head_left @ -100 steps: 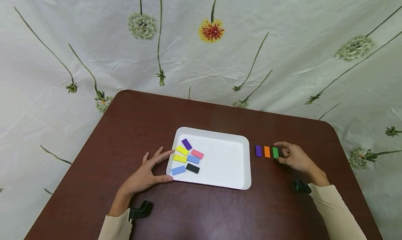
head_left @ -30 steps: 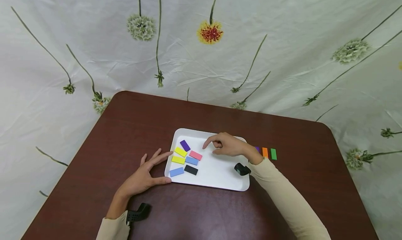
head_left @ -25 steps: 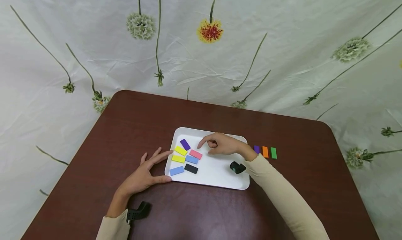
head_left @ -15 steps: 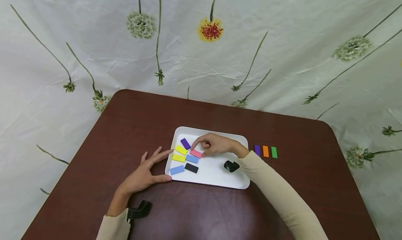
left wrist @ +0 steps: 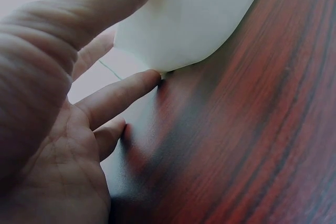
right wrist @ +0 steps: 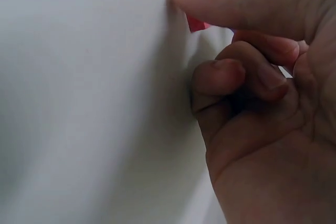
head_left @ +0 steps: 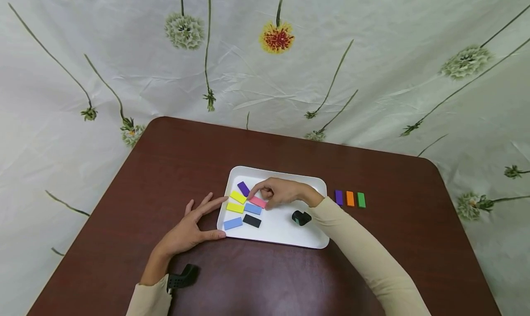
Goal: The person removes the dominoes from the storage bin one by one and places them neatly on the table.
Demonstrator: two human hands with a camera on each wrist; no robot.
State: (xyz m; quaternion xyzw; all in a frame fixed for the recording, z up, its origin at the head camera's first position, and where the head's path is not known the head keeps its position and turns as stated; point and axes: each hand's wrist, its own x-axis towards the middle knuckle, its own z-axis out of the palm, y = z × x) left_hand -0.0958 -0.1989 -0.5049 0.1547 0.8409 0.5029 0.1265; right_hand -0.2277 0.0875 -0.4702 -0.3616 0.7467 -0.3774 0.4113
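Observation:
My right hand (head_left: 283,190) is over the white tray (head_left: 298,240), thumb and index finger pinching the pink block (head_left: 257,202) by its two ends. Its other fingers are curled into the palm, as the right wrist view shows. Around that block lie a purple block (head_left: 243,188), two yellow blocks, the upper yellow block (head_left: 238,197) among them, two blue blocks, the nearer being a blue block (head_left: 252,209), and a black block (head_left: 251,221). My left hand (head_left: 186,231) touches the tray's left side with spread thumb and fingers, holding nothing.
Right of the tray, a purple block (head_left: 339,198), an orange block (head_left: 350,199) and a green block (head_left: 361,200) stand in a spaced row on the brown table (head_left: 265,279). A flowered cloth (head_left: 248,77) hangs behind the table.
My right hand has left the green block at the row's right end and moved left over the tray, down to the pink block, now between thumb and index finger. The left hand stays put.

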